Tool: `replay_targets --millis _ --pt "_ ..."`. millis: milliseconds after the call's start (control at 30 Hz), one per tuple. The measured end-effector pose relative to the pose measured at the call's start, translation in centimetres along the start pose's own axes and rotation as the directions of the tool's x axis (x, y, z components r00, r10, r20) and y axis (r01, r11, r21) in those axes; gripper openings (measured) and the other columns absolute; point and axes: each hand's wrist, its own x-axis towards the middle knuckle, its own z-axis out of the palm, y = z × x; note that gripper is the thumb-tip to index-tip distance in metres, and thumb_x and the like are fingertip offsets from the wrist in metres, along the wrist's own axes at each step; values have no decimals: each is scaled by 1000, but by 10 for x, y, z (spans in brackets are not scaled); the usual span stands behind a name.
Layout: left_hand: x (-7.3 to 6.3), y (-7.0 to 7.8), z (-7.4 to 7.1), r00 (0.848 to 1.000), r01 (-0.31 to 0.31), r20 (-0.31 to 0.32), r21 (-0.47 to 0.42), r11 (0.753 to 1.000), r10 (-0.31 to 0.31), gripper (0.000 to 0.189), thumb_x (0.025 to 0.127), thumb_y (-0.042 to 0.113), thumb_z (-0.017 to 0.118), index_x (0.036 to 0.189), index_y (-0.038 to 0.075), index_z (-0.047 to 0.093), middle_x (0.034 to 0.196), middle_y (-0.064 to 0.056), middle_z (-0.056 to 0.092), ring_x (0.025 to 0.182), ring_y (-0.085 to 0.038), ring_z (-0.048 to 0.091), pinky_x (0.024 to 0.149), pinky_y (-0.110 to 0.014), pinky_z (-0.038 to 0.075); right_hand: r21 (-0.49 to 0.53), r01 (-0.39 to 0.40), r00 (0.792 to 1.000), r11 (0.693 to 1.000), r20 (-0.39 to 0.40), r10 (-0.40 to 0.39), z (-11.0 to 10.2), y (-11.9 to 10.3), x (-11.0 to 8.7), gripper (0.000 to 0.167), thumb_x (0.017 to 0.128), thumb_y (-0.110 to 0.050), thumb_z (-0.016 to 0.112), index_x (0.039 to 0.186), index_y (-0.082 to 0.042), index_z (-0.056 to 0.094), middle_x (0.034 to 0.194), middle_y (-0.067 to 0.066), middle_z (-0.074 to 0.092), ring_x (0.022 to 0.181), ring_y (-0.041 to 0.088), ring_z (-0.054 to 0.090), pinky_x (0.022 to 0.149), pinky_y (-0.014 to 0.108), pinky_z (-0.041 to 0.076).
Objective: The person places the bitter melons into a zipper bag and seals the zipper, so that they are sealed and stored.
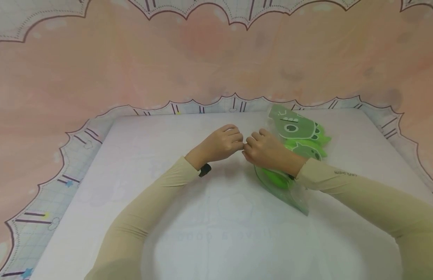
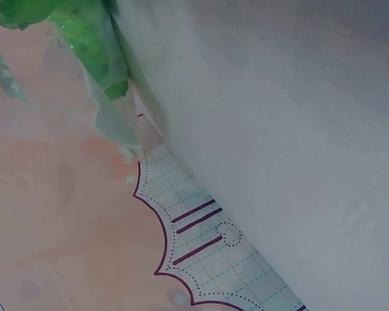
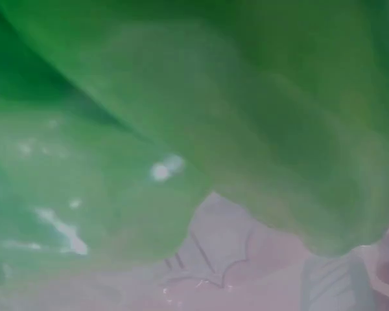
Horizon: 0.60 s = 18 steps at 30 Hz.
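Observation:
A clear plastic bag (image 1: pixel 295 128) with a green cartoon animal print and bright green contents stands tilted over the white table. My right hand (image 1: pixel 267 152) grips the bag's left edge with curled fingers and covers part of it. My left hand (image 1: pixel 223 144) meets the right one fingertip to fingertip and pinches at that same edge; the pinched bit is hidden by the fingers. In the left wrist view the bag (image 2: pixel 104 58) shows at the upper left with green pieces inside. Shiny green plastic of the bag (image 3: pixel 104 188) fills most of the right wrist view.
The white table (image 1: pixel 202 217) spreads beneath both forearms. Behind and around it hangs a peach-coloured cloth (image 1: pixel 167 62) with a scalloped, checked border. A small black object (image 1: pixel 204 170) shows at the left wrist.

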Motion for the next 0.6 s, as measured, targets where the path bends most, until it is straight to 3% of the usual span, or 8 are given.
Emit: replay_targets --millis 333,600 --pt "-8 -6 6 998 13 54 -20 1000 -12 9 85 15 65 77 9 65 80 0 66 83 -15 62 92 -29 50 10 -4 990 1000 142 3 -5 -1 -6 24 81 -27 68 70 -6 66 64 4 61 54 17 48 50 27 36" --pt "-11 -9 6 999 -9 50 16 1000 8 8 85 13 65 78 10 64 81 0 66 83 -15 62 91 -28 50 22 -19 988 1000 152 15 -6 -2 -12 19 81 -25 68 79 -7 68 73 5 65 62 19 57 53 29 42"
